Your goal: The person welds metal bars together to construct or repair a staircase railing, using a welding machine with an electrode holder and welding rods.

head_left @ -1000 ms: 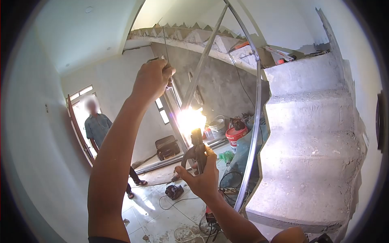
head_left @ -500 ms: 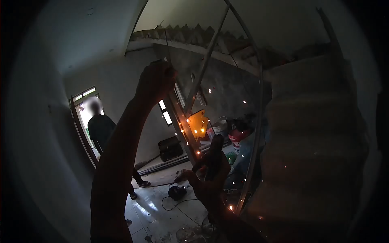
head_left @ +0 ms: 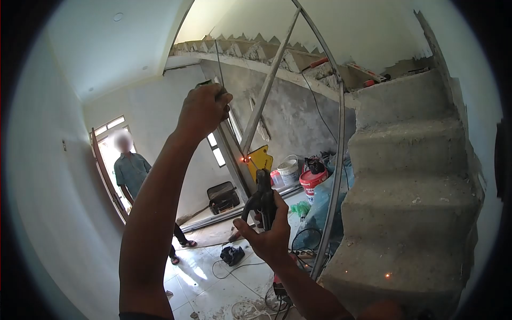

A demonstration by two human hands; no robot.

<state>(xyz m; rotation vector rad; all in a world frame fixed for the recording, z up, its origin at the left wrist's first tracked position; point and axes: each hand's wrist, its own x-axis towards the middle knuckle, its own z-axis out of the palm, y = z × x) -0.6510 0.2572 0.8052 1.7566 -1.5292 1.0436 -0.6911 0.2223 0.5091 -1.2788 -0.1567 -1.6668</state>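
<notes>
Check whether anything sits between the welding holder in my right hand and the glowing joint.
Nothing visible does. The welding holder in the right hand points up at the glowing joint through open air; the left hand grips a rod higher up.

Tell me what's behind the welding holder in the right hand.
Behind the welding holder stand a yellow panel, a white bucket and a red bucket. The right hand covers the holder's handle.
</notes>
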